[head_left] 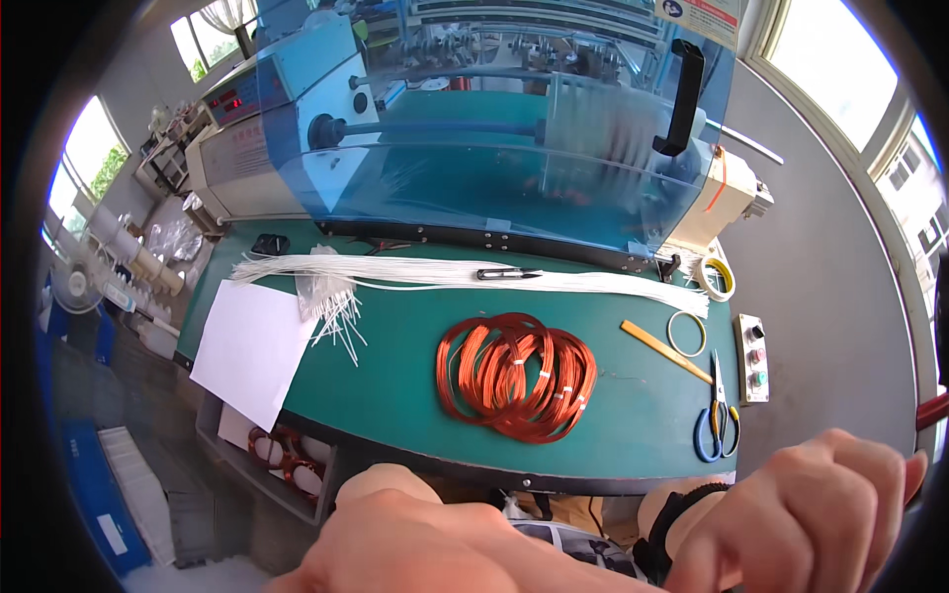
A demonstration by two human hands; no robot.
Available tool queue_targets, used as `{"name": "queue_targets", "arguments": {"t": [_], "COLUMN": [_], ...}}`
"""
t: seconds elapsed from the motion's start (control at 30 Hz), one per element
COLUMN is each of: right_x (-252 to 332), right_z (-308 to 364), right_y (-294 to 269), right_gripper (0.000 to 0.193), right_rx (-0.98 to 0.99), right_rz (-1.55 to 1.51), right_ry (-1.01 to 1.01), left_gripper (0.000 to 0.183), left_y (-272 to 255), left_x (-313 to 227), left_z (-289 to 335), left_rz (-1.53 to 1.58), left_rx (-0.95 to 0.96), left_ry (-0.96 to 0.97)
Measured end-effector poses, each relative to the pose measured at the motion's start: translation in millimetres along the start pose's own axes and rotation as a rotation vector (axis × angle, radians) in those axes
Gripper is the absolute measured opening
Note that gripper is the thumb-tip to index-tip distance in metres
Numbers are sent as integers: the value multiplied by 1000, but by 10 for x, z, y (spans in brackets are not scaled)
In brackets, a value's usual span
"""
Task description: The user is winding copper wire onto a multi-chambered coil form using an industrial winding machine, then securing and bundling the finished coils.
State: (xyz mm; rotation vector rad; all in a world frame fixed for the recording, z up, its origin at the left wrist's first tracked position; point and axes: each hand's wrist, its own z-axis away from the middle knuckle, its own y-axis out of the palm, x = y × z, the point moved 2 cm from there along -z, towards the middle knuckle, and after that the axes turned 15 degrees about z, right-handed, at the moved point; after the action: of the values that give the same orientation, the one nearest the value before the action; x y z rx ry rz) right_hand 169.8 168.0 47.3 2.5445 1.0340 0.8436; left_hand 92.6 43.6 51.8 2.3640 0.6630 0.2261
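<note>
Green matting, smooth and dull, covers the tabletop point(395, 405), which bows along a dark near edge across the middle of the frame. Nearest, at bottom centre, the left hand point(415, 544) shows only its back; its fingers are hidden, so I cannot tell its grip. At lower right, the right hand point(811, 504) has its fingers curled inward; whether they close on anything cannot be told. Both hands block the lower edge of the view.

At lower left, a grey bin point(321, 504) holds reddish-brown wound rings. Scissors point(719, 403) with blue-and-yellow handles lie just above the right hand in the frame. Right of centre lie the coils of copper wire point(504, 381), glossy overlapping loops bound with small white ties, above the left hand and well apart from it. A flat yellow strip point(667, 352) slants to their right, and a white paper sheet point(252, 341) overhangs the edge at left.

Farther back, thin white strands point(425, 269) stretch across in a long bundle, a small dark pointed tool point(509, 274) resting on them. Behind, a transparent blue cover point(445, 198) stands in front of the machine's shaft point(435, 128). Bright windows point(830, 69) fill the upper right.
</note>
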Motion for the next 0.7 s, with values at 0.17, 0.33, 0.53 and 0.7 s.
{"name": "queue_targets", "arguments": {"t": [0.17,0.33,0.53,0.7], "right_x": [-381,-96,-651,-705], "right_z": [106,151,-474,-446], "right_y": [339,540,460,451], "right_gripper": [36,33,31,29], "right_rx": [13,16,-16,94], "right_rz": [-34,-66,-64,-139], "right_ry": [-35,-74,-103,-216], "left_gripper": [20,18,17,10], "left_y": [292,1044,969,1068], "left_x": [-126,-88,-454,-675], "left_z": [225,909,484,212], "left_rz": [-289,-567,-838,-776], "left_rx": [-102,-210,-365,-189], "left_ry": [120,244,397,-270]}}
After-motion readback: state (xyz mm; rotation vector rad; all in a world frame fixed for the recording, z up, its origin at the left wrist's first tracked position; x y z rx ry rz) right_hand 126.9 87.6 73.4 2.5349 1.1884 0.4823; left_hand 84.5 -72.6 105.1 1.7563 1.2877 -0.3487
